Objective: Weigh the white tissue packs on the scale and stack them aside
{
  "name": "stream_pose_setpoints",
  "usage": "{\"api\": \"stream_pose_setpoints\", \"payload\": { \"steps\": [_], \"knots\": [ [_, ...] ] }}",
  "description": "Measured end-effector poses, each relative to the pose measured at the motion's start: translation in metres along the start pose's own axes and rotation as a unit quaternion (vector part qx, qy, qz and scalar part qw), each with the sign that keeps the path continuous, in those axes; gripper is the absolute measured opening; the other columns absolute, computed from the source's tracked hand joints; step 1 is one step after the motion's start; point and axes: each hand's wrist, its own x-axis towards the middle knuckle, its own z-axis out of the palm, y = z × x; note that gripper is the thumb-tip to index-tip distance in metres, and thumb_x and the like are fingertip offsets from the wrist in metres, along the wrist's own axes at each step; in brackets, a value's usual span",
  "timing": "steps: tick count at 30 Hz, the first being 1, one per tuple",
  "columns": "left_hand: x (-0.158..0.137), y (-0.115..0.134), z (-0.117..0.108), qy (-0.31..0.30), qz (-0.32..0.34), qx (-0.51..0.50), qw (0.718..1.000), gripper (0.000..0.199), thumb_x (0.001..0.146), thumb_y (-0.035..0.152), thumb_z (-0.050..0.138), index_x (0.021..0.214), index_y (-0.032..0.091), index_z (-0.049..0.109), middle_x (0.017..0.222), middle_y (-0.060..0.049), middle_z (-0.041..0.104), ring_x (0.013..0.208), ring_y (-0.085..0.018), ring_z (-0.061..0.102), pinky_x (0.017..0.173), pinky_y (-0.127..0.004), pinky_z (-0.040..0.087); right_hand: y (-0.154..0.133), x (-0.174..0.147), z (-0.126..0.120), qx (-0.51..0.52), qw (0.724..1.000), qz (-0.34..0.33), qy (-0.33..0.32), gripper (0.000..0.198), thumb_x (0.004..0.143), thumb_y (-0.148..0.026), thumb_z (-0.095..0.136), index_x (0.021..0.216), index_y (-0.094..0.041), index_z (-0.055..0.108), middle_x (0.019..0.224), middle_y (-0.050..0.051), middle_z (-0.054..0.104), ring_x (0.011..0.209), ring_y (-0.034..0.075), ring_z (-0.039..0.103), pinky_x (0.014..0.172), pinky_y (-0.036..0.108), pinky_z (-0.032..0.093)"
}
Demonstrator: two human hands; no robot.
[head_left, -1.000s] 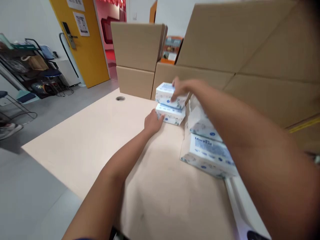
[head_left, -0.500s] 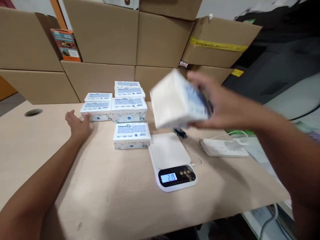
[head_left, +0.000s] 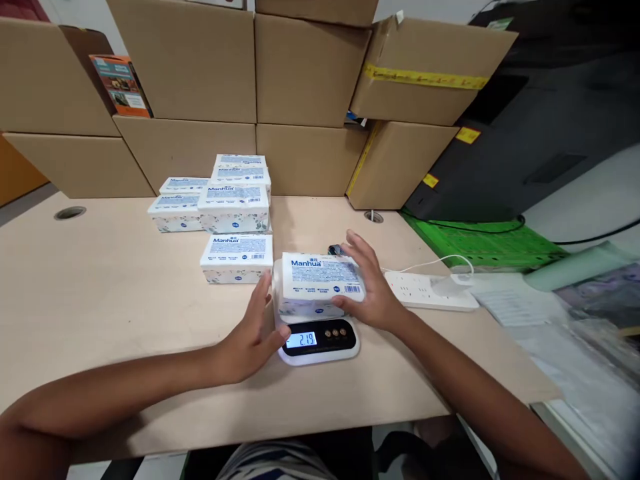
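A white tissue pack point(head_left: 320, 277) printed "Manhua" lies flat on a small white digital scale point(head_left: 320, 340) whose display is lit. My right hand point(head_left: 367, 283) rests against the pack's right end, fingers spread over its far corner. My left hand point(head_left: 255, 330) is flat against the pack's left side, fingers apart. Neither hand wraps around the pack. Another single pack point(head_left: 237, 257) lies just left of the scale, and a stack of several packs point(head_left: 220, 193) stands behind it.
Cardboard boxes point(head_left: 305, 73) are stacked along the back of the beige table point(head_left: 100, 280). A white power strip point(head_left: 430, 290) with a cable lies right of the scale. Papers and plastic sheets point(head_left: 575, 313) cover the right end, past a green mat point(head_left: 480, 243).
My right hand carried a tissue pack from the air down onto the scale. My left hand left the stack at the back and came to the pack's left side.
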Motion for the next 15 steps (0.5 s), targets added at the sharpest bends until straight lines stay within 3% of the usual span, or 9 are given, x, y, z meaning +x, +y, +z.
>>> {"api": "stream_pose_setpoints", "payload": {
  "steps": [3, 5, 8, 11, 15],
  "knots": [
    [0.000, -0.005, 0.004, -0.054, -0.026, -0.073, 0.996, 0.097, 0.111, 0.049, 0.058, 0.174, 0.051, -0.016, 0.190, 0.000, 0.005, 0.176, -0.036, 0.011, 0.140, -0.071, 0.022, 0.005, -0.017, 0.022, 0.061, 0.993, 0.057, 0.087, 0.087, 0.105, -0.072, 0.050, 0.174, -0.041, 0.007, 0.188, 0.013, -0.007, 0.171, 0.039, 0.029, 0.128, 0.066, 0.046],
    [0.004, -0.004, -0.002, -0.064, -0.033, -0.085, 0.994, 0.096, 0.111, 0.048, 0.057, 0.173, 0.050, -0.016, 0.189, 0.002, 0.005, 0.176, -0.034, 0.009, 0.142, -0.069, 0.019, 0.005, -0.025, 0.031, 0.103, 0.985, 0.105, 0.091, 0.087, 0.107, -0.072, 0.043, 0.174, -0.041, -0.002, 0.188, 0.014, -0.016, 0.168, 0.039, 0.035, 0.123, 0.060, 0.054],
    [0.010, 0.002, -0.006, -0.069, -0.038, -0.084, 0.993, 0.094, 0.111, 0.045, 0.058, 0.175, 0.048, -0.012, 0.189, 0.002, 0.009, 0.176, -0.034, 0.010, 0.143, -0.067, 0.017, 0.000, -0.032, 0.034, 0.144, 0.974, 0.170, 0.043, 0.090, 0.105, -0.078, 0.039, 0.175, -0.039, -0.002, 0.188, 0.017, 0.006, 0.163, 0.038, 0.046, 0.120, 0.056, 0.058],
    [0.012, 0.009, -0.005, -0.077, -0.033, -0.104, 0.991, 0.093, 0.112, 0.042, 0.058, 0.177, 0.045, -0.007, 0.188, -0.002, 0.021, 0.174, -0.035, 0.020, 0.143, -0.065, 0.024, -0.006, -0.036, 0.032, 0.174, 0.969, 0.177, 0.009, 0.101, 0.102, -0.080, 0.046, 0.176, -0.039, -0.008, 0.182, 0.018, 0.030, 0.161, 0.038, 0.049, 0.121, 0.056, 0.058],
    [0.017, 0.012, -0.004, -0.069, -0.028, -0.110, 0.991, 0.087, 0.112, 0.040, 0.057, 0.178, 0.046, 0.000, 0.183, -0.003, 0.034, 0.170, -0.034, 0.033, 0.139, -0.062, 0.038, -0.009, -0.038, 0.033, 0.183, 0.966, 0.182, -0.022, 0.113, 0.100, -0.072, 0.062, 0.175, -0.044, -0.018, 0.180, 0.013, 0.036, 0.164, 0.037, 0.043, 0.123, 0.059, 0.055]
  ]
}}
